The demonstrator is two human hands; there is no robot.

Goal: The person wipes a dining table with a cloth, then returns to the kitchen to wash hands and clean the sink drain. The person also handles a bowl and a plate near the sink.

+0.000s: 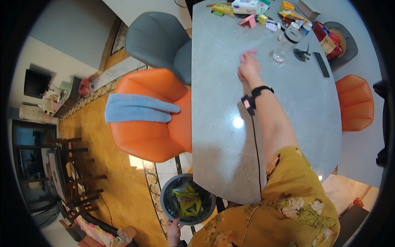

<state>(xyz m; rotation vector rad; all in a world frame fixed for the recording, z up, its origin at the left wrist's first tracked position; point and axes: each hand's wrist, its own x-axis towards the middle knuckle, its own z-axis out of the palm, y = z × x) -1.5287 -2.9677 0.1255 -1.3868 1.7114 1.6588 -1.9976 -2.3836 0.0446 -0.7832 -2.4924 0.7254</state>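
My right hand reaches out over the grey stone-look table, its fingers closed on a small pink cloth at the tabletop. A black strap with a small black device and a cable is on that wrist. My left hand is at the lower left, with thumb and fingers on the rim of a round grey bin. The bin has a dark liner and holds a crumpled yellow-green wrapper. To the right of my right hand, a clear glass bottle stands on the table.
An orange chair with a blue towel and a grey chair line the table's left side. Tissues, a pink folded stand and several small items crowd the far end. A phone lies near the right edge.
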